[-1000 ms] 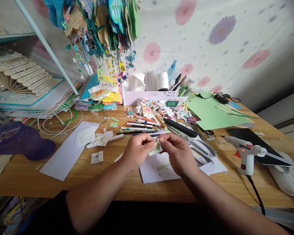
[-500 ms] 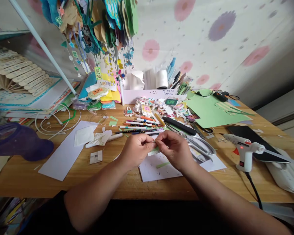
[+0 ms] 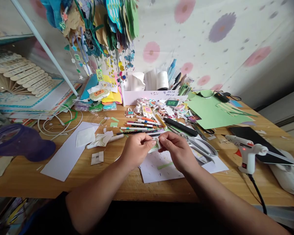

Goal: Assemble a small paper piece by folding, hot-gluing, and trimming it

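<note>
Both of my hands meet over the middle of the wooden table (image 3: 122, 187). My left hand (image 3: 136, 150) and my right hand (image 3: 177, 150) are closed in pinches on one small white and green paper piece (image 3: 156, 145), held just above a white sheet (image 3: 159, 169). A thin green paper strip (image 3: 164, 165) lies on that sheet under my right hand. Coloured pens (image 3: 139, 125) lie just beyond my fingers, and large scissors (image 3: 202, 147) rest right of my right hand.
A white hot glue gun (image 3: 247, 153) with a red light stands at the right, its black cord running off the edge. Green paper (image 3: 210, 114), a dark tablet (image 3: 253, 138), a white organiser box (image 3: 147, 95), paper cutouts (image 3: 161, 106), a purple object (image 3: 19, 142), white cable (image 3: 56, 122) and hanging paper decorations (image 3: 100, 23) surround the hands.
My hands stay pinched on the small paper piece, with only slight finger shifts. The camera view has wobbled a little.
</note>
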`<state>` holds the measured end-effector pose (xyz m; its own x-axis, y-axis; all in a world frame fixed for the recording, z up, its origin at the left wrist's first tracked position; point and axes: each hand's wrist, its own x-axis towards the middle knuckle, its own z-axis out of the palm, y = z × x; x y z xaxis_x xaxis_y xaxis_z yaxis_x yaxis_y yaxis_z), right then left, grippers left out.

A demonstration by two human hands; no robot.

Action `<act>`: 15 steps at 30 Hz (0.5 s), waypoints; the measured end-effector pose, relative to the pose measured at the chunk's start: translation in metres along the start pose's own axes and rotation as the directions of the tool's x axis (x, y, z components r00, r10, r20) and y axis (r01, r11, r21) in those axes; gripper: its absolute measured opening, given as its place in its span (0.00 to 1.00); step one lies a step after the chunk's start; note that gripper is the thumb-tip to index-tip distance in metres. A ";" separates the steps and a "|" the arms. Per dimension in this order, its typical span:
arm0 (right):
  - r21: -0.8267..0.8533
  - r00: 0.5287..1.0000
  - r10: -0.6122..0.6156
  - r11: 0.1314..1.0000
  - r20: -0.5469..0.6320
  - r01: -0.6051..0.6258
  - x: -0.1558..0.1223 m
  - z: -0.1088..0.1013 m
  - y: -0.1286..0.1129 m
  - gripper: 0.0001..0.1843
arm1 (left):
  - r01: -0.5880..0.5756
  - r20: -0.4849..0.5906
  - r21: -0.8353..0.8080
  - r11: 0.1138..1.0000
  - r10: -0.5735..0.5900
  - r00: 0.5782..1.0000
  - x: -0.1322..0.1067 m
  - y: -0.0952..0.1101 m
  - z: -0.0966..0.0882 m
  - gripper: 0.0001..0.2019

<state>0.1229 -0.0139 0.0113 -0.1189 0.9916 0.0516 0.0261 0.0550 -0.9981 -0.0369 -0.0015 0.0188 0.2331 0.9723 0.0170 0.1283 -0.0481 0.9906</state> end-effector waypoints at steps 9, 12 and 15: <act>-0.343 0.975 -0.221 0.916 -0.001 0.207 0.001 0.002 -0.007 0.08 | 0.027 0.098 -0.127 0.992 -0.015 0.995 0.000 -0.006 -0.002 0.12; -0.575 0.903 -0.428 0.730 0.038 0.370 -0.002 0.003 -0.007 0.03 | 0.077 0.081 -0.178 0.981 -0.064 0.995 0.001 -0.008 -0.001 0.16; -0.744 0.786 -0.610 0.478 0.102 0.468 -0.004 0.006 -0.005 0.03 | 0.127 0.037 -0.165 0.978 -0.122 0.992 0.002 -0.010 0.001 0.15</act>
<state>0.1171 -0.0192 0.0162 -0.2108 0.7335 0.6462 0.6952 0.5772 -0.4284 -0.0369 0.0008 0.0088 0.2515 0.9617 -0.1092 -0.0044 0.1139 0.9935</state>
